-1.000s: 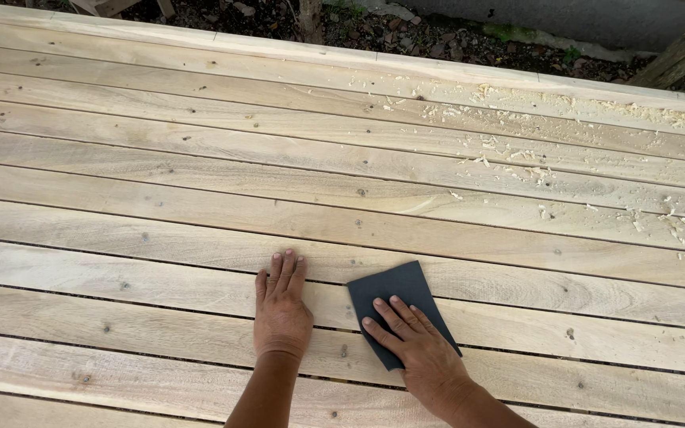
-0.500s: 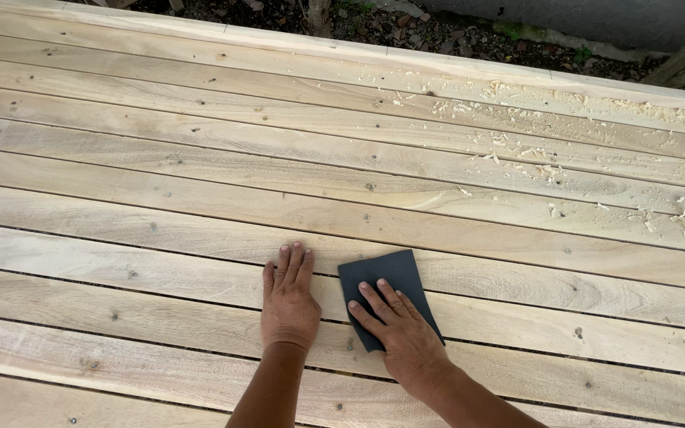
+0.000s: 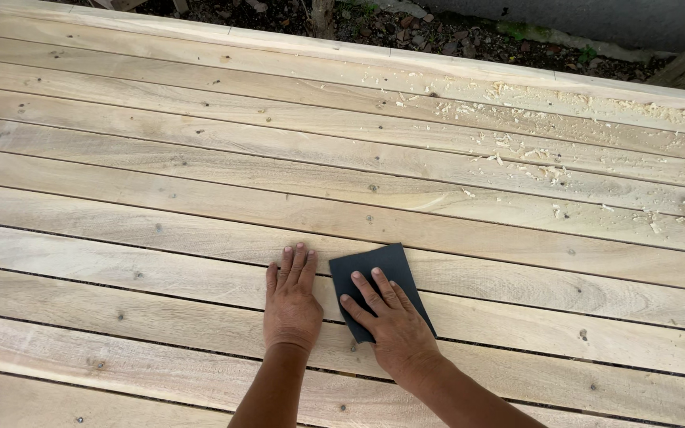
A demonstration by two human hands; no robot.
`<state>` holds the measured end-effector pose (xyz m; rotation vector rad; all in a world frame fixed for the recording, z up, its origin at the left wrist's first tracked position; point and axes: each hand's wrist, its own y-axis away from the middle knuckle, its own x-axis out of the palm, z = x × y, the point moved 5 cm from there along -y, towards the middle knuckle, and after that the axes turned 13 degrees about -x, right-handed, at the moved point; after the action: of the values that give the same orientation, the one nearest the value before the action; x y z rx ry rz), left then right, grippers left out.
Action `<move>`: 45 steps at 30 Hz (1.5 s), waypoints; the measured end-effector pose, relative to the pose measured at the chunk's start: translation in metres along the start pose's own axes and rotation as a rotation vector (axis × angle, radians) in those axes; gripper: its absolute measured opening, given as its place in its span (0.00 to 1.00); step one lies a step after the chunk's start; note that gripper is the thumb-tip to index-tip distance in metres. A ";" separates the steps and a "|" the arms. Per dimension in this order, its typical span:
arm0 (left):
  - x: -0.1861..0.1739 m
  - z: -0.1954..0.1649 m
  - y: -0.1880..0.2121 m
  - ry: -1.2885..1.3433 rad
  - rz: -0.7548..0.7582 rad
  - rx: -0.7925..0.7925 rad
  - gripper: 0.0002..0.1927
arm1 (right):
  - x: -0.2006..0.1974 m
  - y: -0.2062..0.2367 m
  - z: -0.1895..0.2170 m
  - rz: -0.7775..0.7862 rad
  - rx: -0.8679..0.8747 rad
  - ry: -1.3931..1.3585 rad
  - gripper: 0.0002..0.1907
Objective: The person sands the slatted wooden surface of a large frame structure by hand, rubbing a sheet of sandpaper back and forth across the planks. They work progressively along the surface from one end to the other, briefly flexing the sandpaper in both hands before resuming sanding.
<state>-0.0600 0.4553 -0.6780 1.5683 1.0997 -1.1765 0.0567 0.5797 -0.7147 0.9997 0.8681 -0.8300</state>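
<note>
A dark grey sheet of sandpaper (image 3: 370,269) lies flat on the pale wooden deck boards (image 3: 200,198). My right hand (image 3: 390,321) presses down on its near half with fingers spread, covering its lower edge. My left hand (image 3: 291,297) rests flat on the bare board just to the left of the sheet, fingers together, holding nothing. Both forearms come in from the bottom of the view.
Wood shavings (image 3: 549,158) are scattered over the far right boards. Narrow gaps run between the planks. Beyond the deck's far edge (image 3: 438,59) lies dark soil with debris (image 3: 406,28) and a grey wall.
Both hands and the sandpaper have shifted slightly left and away along the boards over the last second. The right hand stays pressed on the sheet.
</note>
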 end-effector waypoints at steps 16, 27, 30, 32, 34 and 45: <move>-0.004 -0.001 0.000 0.023 -0.032 0.023 0.36 | -0.004 0.004 -0.003 0.051 -0.013 0.094 0.42; -0.004 0.001 0.000 0.007 -0.031 0.031 0.37 | -0.001 0.002 -0.009 0.035 -0.010 0.115 0.43; -0.003 0.001 0.000 0.045 -0.022 0.015 0.35 | -0.003 0.013 -0.009 0.065 0.002 0.110 0.46; -0.003 0.000 0.000 0.015 -0.033 0.021 0.36 | -0.006 0.010 -0.004 0.041 -0.012 0.114 0.47; -0.003 0.000 0.000 0.020 -0.034 0.024 0.36 | -0.006 0.001 0.002 0.012 -0.008 0.078 0.44; 0.000 0.001 0.000 0.012 -0.001 0.007 0.35 | 0.004 0.020 0.014 -0.004 0.151 -0.149 0.48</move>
<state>-0.0603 0.4549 -0.6783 1.5819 1.1053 -1.1737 0.0792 0.5728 -0.7069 1.0538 0.6885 -0.9722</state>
